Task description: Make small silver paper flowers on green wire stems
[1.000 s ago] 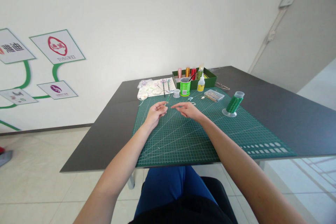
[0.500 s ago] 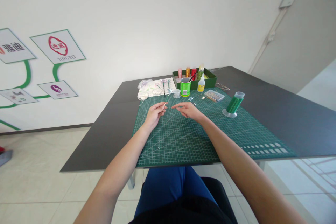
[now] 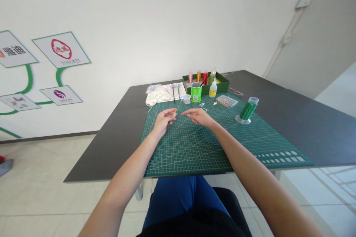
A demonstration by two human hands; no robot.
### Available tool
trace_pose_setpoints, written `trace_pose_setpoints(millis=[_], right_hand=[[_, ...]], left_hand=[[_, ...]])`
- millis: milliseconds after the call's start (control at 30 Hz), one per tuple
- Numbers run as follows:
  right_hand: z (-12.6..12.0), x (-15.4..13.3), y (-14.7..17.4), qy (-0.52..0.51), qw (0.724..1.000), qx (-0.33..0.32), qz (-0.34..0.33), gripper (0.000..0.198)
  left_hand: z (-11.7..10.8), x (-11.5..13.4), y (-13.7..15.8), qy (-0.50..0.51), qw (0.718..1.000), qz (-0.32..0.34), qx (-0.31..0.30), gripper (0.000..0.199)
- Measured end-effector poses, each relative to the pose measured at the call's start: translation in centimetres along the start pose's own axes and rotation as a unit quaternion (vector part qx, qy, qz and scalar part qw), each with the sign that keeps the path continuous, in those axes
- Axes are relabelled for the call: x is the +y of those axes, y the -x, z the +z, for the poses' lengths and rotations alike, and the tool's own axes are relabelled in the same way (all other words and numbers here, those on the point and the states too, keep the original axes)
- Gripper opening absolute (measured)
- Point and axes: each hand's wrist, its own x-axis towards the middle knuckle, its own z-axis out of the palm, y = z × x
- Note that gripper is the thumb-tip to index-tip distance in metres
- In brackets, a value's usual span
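Note:
My left hand (image 3: 164, 119) is closed in a pinch above the cutting mat (image 3: 189, 140). Between its thumb and forefinger is a thin stem, topped by a small pale-blue craft flower (image 3: 183, 97) that leans away from me. Just to the right, my right hand (image 3: 198, 115) has its thumb and forefinger pressed together, pointing at the left fingertips with a small gap between. Whatever it pinches is too fine to make out. A green thread spool (image 3: 248, 109) stands upright on the mat, right of both hands.
Beyond the hands are a round clear container (image 3: 187, 99), a green tub (image 3: 196, 93), a glue bottle (image 3: 213, 89) and a clear plastic case (image 3: 227, 101). A dark green box (image 3: 222, 88) holds several spools. White paper (image 3: 164, 93) with flower stems lies at the back left.
The craft flower on the stem has turned and tipped slightly rightward, now overlapping the round container. Both hands stay in nearly the same place.

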Motion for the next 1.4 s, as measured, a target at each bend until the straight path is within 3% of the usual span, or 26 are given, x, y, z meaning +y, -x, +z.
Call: trace_pose_setpoints(millis=[567,1400], right_hand=[[0.04,-0.06,-0.07,-0.004,1.000,-0.009,0.006,0.052],[0.07,0.25,-0.12,-0.005,1.000,-0.014,0.005,0.049]], left_hand=[[0.24,0.03,0.06,-0.007,0.999,0.038,0.006,0.032],[0.22,-0.01,0.08,-0.051,0.998,0.024,0.023,0.043]])
